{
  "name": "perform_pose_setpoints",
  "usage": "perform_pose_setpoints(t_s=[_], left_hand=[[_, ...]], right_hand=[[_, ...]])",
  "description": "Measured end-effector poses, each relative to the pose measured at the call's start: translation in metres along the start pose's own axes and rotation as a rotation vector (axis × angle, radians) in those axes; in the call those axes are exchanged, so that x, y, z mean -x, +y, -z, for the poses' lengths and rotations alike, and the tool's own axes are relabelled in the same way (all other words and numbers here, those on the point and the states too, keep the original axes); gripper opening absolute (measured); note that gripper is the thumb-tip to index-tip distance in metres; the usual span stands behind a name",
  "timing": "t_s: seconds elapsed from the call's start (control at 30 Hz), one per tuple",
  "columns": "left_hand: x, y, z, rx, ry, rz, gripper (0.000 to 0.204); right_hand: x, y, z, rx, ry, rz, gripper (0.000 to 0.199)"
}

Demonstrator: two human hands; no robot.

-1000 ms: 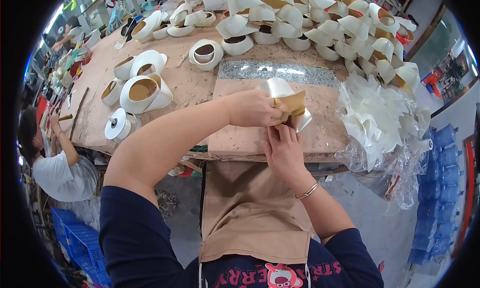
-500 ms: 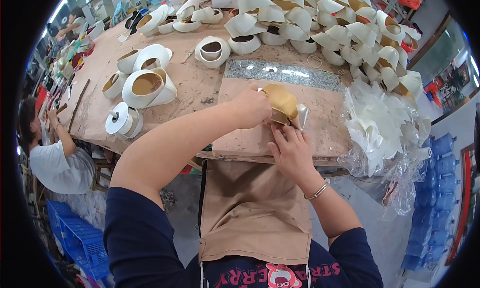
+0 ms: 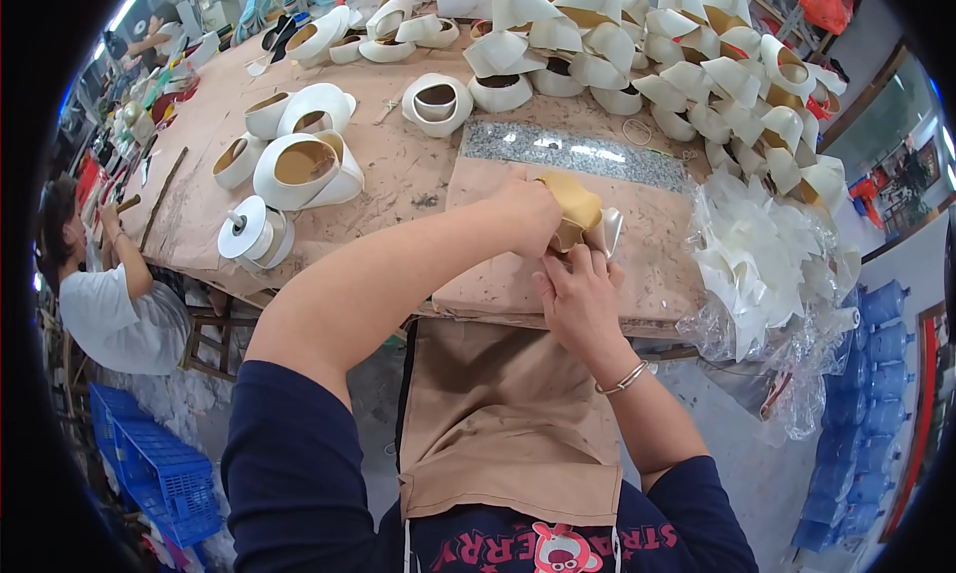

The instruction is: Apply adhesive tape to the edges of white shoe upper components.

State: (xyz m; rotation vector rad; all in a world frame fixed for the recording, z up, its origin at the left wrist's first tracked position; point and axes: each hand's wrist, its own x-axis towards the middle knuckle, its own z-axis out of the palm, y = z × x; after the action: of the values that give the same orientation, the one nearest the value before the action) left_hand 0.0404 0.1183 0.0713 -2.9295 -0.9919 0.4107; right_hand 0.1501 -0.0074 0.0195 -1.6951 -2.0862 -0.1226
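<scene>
A shoe upper (image 3: 575,210) with its tan lining outward is held over the padded work board at the table's front edge. A pearly white part of it (image 3: 611,231) sticks out on the right. My left hand (image 3: 531,217) is closed around its left side, the fingertips mostly hidden behind the lining. From below, my right hand (image 3: 582,292) pinches the near edge, its fingers bent and pressed together. Whether a small tool sits between the fingers cannot be made out.
Several white uppers (image 3: 309,165) and a thread spool (image 3: 244,232) stand to the left. A big pile of uppers (image 3: 687,65) fills the back right. A grey stone slab (image 3: 568,147) lies behind my hands, clear plastic with white pieces (image 3: 757,264) at right. A co-worker (image 3: 119,294) sits far left.
The whole view has shifted slightly, moving the table and its contents a little to the right. Both hands keep their hold on the upper with only slight movement.
</scene>
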Motion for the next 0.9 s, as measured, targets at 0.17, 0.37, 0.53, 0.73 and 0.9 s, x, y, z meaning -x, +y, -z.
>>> perform_pose_setpoints(t_s=[0.17, 0.37, 0.53, 0.73, 0.9], left_hand=[[-0.008, -0.001, 0.002, 0.065, -0.059, 0.102, 0.016], [0.004, -0.041, 0.013, -0.258, 0.156, -0.388, 0.012], [0.005, -0.058, -0.005, -0.294, 0.507, -0.718, 0.014], [0.017, -0.043, -0.007, -0.044, -0.004, -0.092, 0.007], [0.023, -0.039, -0.019, 0.124, 0.063, 0.082, 0.006]], right_hand=[[-0.004, -0.02, -0.014, 0.071, -0.013, -0.009, 0.047], [0.0, -0.003, -0.023, -0.081, 0.027, 0.057, 0.049], [-0.002, -0.006, -0.019, -0.052, 0.021, 0.009, 0.046], [-0.004, -0.002, -0.014, -0.051, -0.013, 0.008, 0.042], [-0.009, -0.005, -0.007, -0.066, -0.048, 0.034, 0.038]])
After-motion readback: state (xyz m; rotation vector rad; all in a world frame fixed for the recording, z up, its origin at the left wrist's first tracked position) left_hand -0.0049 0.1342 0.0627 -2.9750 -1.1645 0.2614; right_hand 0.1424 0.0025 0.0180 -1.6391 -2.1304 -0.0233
